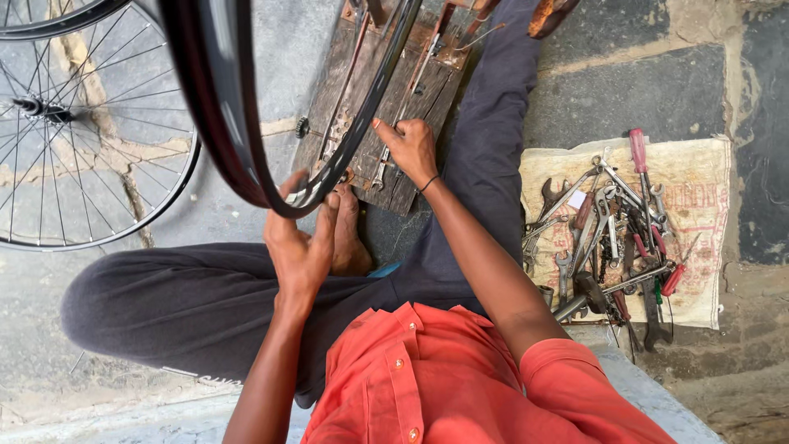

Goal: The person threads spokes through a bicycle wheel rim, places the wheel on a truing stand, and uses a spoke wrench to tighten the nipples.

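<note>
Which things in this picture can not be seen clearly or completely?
Head view:
- Black rim: its upper part is cut off by the top edge.
- Left hand grip: fingertips hidden behind the rim.
- Tools on the cloth: overlapping, too small to identify each.
- Spoked wheel: cut off by the left edge.

Street-side bicycle repair spot: stone-slab floor [641, 90], spanners and screwdrivers [612, 238] heaped on sackcloth [699, 177], spoked wheel [78, 131] nearby, worn wooden toolbox [411, 90].
</note>
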